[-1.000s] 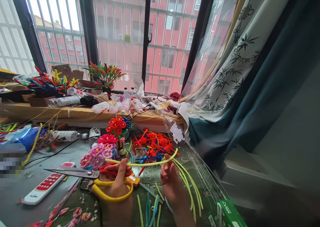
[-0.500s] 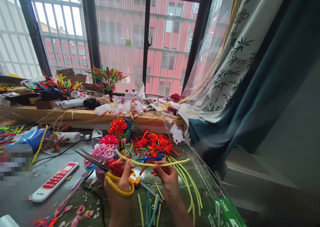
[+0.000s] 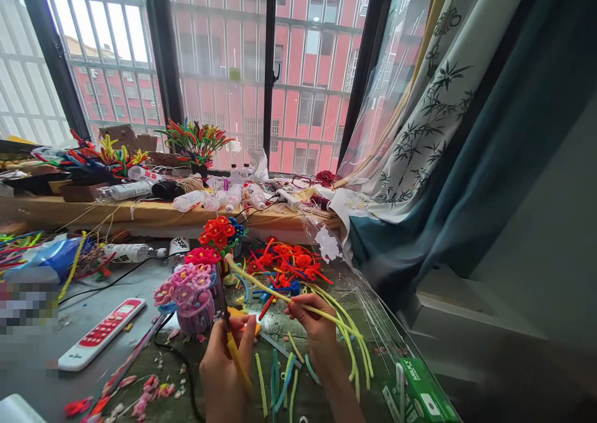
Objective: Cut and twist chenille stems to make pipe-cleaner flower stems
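Observation:
My left hand (image 3: 222, 364) is closed round the yellow handles of a pair of scissors (image 3: 227, 331), whose blades point up and away, edge-on to the camera. My right hand (image 3: 313, 326) pinches a long yellow pipe cleaner (image 3: 265, 288) that slants up to the left, its far end near the scissor tips. Just beyond the left hand stands a pink pipe-cleaner flower bunch in a pot (image 3: 189, 292).
Red and orange pipe-cleaner flowers (image 3: 286, 264) and loose yellow stems (image 3: 349, 336) lie ahead. A red-and-white remote (image 3: 100, 334) lies to the left, a green box (image 3: 420, 392) at lower right, clear plastic wrap (image 3: 368, 311) beside it. The cluttered window ledge (image 3: 140, 211) holds bottles and more flowers.
The scissors have swung from pointing left to pointing up and away. My right hand turned the yellow pipe cleaner from level to slanting, its left end now raised near the blades.

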Demonstrator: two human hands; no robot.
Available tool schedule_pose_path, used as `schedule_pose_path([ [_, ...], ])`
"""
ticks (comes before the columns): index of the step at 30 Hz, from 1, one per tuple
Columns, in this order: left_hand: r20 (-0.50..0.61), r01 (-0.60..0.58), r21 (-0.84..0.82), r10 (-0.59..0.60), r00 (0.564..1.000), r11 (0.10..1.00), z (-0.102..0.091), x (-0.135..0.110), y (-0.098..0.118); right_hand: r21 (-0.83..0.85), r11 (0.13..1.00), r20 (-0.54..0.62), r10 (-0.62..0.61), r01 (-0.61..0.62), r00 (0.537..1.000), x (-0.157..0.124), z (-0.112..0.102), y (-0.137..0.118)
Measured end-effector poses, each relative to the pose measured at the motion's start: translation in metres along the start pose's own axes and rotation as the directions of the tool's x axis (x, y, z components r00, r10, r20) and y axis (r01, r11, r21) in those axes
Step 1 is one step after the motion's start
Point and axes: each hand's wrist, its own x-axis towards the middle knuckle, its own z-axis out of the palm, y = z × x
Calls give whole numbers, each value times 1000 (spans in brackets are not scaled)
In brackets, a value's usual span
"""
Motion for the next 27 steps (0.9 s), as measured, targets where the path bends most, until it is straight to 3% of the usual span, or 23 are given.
schedule_pose_path([
  [2, 100, 18, -100, -7, 995, 995, 6, 9, 7, -74, 997, 65, -1, 6, 998, -4, 2, -4],
  [5, 87, 15, -175, 1, 996, 984, 14, 23, 15, -100, 995, 166, 16, 0, 986, -7, 6, -7],
  [9, 75, 12, -176, 1, 997, 984, 13, 36, 19, -29, 996, 324, 87, -82, 942, -2, 1, -8],
  [12, 175, 22, -130, 1, 985, 991, 6, 39, 23, 39, 988, 354, 124, -147, 927, 3, -7, -7],
  [16, 359, 46, -50, -25, 933, 998, 6, 37, 22, -45, 950, 529, 286, -310, 799, 2, -11, -2],
  [18, 417, 28, -14, -19, 909, 1000, 10, 34, 18, -104, 935, 547, 339, -339, 766, -1, -8, 0],
  [23, 472, -73, 145, -4, 881, 987, 14, 31, 7, -134, 923, 513, 377, -362, 772, -1, -10, 2],
  [25, 464, -99, 300, -54, 884, 949, 8, 29, 6, -99, 929, 425, 362, -355, 829, 4, -19, 3],
  [27, 455, -146, 500, -116, 883, 854, 0, 25, 6, -12, 944, 276, 320, -330, 906, 10, -29, 4],
])
